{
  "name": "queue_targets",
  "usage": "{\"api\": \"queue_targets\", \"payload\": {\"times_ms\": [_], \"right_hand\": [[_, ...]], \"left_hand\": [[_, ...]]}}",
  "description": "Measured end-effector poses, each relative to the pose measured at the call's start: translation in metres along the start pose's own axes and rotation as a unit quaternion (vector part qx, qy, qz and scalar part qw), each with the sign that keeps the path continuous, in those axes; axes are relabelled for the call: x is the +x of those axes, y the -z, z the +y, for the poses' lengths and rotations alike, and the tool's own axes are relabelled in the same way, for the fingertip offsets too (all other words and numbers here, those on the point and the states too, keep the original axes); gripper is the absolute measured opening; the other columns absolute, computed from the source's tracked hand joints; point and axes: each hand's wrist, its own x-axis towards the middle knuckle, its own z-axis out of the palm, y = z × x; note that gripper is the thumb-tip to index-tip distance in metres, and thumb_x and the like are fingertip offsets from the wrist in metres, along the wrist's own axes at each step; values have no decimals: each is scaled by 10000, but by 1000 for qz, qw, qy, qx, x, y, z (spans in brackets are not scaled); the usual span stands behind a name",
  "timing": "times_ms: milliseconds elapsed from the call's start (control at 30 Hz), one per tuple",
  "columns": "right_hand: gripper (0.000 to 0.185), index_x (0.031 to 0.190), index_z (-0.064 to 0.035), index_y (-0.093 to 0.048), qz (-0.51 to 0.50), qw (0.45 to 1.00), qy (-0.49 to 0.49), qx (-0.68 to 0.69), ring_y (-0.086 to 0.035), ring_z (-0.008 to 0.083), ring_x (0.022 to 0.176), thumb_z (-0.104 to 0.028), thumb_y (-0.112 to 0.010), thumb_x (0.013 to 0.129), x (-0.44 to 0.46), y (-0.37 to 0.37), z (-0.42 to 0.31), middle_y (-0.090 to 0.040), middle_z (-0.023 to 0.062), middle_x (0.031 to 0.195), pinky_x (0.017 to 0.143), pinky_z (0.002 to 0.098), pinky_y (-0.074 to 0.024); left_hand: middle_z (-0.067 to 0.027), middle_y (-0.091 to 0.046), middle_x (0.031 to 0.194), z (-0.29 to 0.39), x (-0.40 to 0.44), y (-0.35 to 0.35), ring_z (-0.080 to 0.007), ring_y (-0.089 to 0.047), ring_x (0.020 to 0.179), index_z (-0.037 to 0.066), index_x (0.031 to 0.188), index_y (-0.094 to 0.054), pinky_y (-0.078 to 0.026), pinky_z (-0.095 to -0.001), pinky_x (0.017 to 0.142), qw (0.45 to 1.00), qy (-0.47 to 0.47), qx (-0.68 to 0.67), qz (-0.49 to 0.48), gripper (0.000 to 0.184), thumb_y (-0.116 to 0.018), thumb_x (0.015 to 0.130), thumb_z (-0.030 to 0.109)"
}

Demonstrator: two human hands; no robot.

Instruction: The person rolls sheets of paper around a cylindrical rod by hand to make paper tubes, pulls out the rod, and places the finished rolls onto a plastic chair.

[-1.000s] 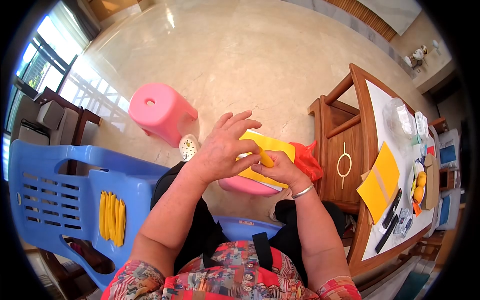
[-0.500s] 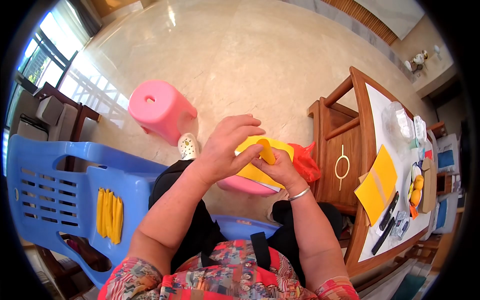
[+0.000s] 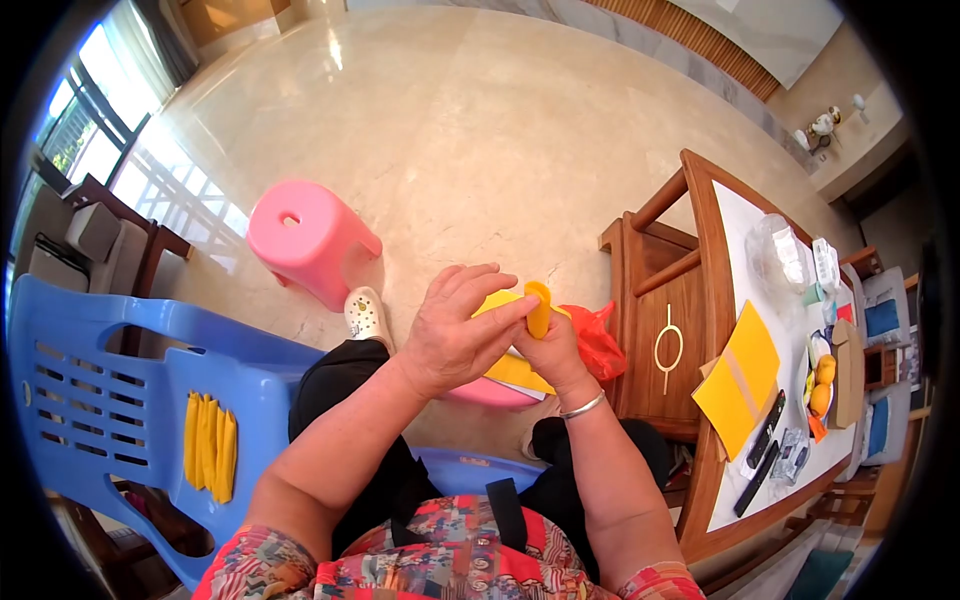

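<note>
In the head view, my right hand [image 3: 553, 354] is wrapped round a rolled piece of yellow paper [image 3: 538, 312], its curled end pointing up. My left hand [image 3: 455, 330] is beside it on the left, fingers stretched out and apart, one fingertip reaching the roll. Below and behind the hands, flat yellow sheets [image 3: 520, 376] lie on a pink stool [image 3: 490, 393], mostly hidden by my hands. To the left, several narrow yellow rolls [image 3: 210, 445] lie side by side on the seat of a blue plastic chair [image 3: 265, 385].
A red plastic bag [image 3: 597, 343] is right of the sheets. A second pink stool [image 3: 310, 240] stands ahead on the left. On the right, a wooden table [image 3: 697, 255] bears yellow paper [image 3: 738, 385], a black knife-like item [image 3: 757, 480], fruit [image 3: 822, 385] and clear plastic packaging [image 3: 775, 250].
The yellow paper has turned in my hands, so its rolled end now shows more upright. My left hand has moved closer over it. The view has shifted slightly.
</note>
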Motion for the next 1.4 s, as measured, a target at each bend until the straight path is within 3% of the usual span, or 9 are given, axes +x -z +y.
{"api": "queue_targets", "payload": {"times_ms": [333,633,733,833,933,1000,1067,1200,1400], "right_hand": [[279,1100,-35,-715,-37,985,88,-142,-682,162,832,-238,-774,917,6,4,6,-734,74,936,769,305,-547],[268,1084,-41,-710,-24,990,101,-98,-704,212,799,-242,-765,915,5,-7,11,-711,98,854,739,336,-545],[346,1190,-38,-682,-44,961,51,-268,-701,203,934,-236,-764,917,2,-3,-5,-726,108,1003,836,328,-551],[403,1285,-18,-629,61,956,196,-210,-658,187,1084,-209,-739,948,8,-3,1,-699,115,1161,943,323,-526],[369,1312,15,-601,175,978,109,13,-604,154,1145,-171,-682,1004,25,30,10,-653,71,1219,995,303,-496],[303,1274,7,-626,252,963,92,40,-616,128,1065,-162,-657,1025,27,52,5,-664,44,1147,943,278,-508],[255,1246,-17,-641,287,954,74,31,-632,111,970,-160,-644,1036,25,70,9,-680,23,1064,890,256,-518],[215,1142,2,-684,247,964,81,58,-639,85,928,-124,-733,976,22,64,2,-697,15,1034,832,228,-521],[240,1124,1,-693,222,967,123,26,-664,90,905,-86,-789,922,21,45,0,-712,18,994,851,237,-546]], "left_hand": [[-96,-691,1034,-4,0,4,-343,-670,1083,88,996,-706,-490,-483,937,998,17,-44,-36,237,-821,794,137],[-60,-713,964,-9,-11,-5,-253,-698,1006,110,924,-729,-449,-511,988,998,44,-8,-46,136,-814,822,140],[-55,-723,922,-13,-17,-7,-235,-702,928,107,901,-734,-435,-516,1005,991,116,-35,-65,96,-802,841,137],[-68,-723,897,-23,-19,-5,-259,-694,862,93,911,-740,-459,-481,971,987,155,12,-43,90,-793,845,124],[-53,-733,884,-56,-20,5,-220,-701,828,55,924,-736,-517,-400,847,975,201,53,72,90,-777,892,128],[-46,-737,900,-88,-35,2,-166,-701,796,21,942,-737,-534,-309,710,917,356,-54,172,128,-749,945,148],[-41,-733,847,-101,-32,17,-146,-706,785,9,961,-751,-542,-284,723,846,442,-180,237,159,-733,961,168],[-65,-731,886,-101,-24,27,-155,-706,785,-34,991,-745,-562,-275,738,733,512,-313,320,216,-699,992,177],[-75,-736,919,-98,-29,21,-155,-705,768,-39,1015,-744,-563,-263,734,754,518,-300,272,235,-703,984,190]]}}
